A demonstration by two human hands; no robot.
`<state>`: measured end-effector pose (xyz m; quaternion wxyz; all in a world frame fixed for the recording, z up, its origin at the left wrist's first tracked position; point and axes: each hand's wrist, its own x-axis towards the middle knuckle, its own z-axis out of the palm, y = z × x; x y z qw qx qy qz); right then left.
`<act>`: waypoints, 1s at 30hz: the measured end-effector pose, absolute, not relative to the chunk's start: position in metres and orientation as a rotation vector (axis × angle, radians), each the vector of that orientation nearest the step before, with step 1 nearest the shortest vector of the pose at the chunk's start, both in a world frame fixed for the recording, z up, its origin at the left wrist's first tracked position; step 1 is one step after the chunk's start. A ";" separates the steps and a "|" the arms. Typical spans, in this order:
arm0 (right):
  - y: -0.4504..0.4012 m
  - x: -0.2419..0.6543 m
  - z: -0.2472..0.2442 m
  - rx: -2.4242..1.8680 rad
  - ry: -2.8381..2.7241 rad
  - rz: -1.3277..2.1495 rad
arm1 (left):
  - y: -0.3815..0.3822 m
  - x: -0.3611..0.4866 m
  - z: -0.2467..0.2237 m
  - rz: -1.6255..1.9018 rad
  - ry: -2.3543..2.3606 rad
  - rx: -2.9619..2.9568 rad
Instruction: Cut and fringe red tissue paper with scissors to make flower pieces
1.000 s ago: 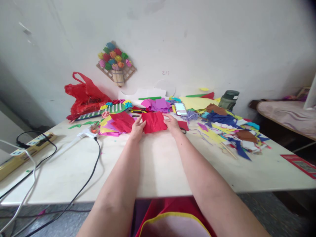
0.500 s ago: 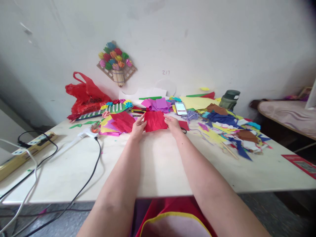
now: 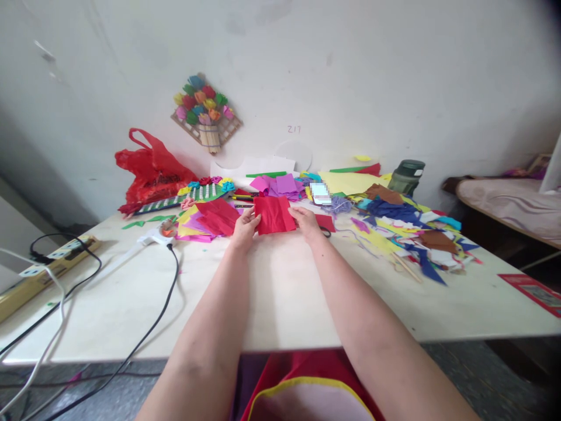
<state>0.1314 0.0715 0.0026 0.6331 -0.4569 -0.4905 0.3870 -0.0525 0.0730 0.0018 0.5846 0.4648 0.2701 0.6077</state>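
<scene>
A piece of red crepe paper (image 3: 274, 215), roughly square and slightly creased, is held up between my two hands above the table. My left hand (image 3: 246, 227) pinches its left edge, thumb in front. At the right edge, my right hand (image 3: 305, 221) grips it between thumb and fingers; some fingertips are hidden behind the paper. Left of my left hand lie red sheets (image 3: 219, 217) over purple and yellow ones. Another red piece (image 3: 325, 222) rests just beyond my right hand, beside a dark scissor handle (image 3: 326, 232).
A hot glue gun (image 3: 161, 234) with a black cord lies at left near a power strip (image 3: 52, 266). Behind are purple paper (image 3: 280, 186), a phone (image 3: 320, 193) and a red plastic bag (image 3: 151, 169). Coloured scraps (image 3: 407, 222) and a green bottle (image 3: 407, 177) are at right.
The red paper and both hands have shifted very slightly left. The paper looks a little flatter; both hands keep hold of its edges.
</scene>
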 end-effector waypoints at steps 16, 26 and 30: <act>0.066 0.126 0.010 -1.129 -1.136 0.690 | 0.073 -0.054 0.001 1.413 0.668 0.958; 0.067 0.126 0.009 -1.086 -1.161 0.692 | 0.065 -0.049 0.010 1.218 0.670 0.865; 0.069 0.125 0.008 -1.090 -1.168 0.669 | 0.064 -0.047 0.012 1.247 0.699 0.847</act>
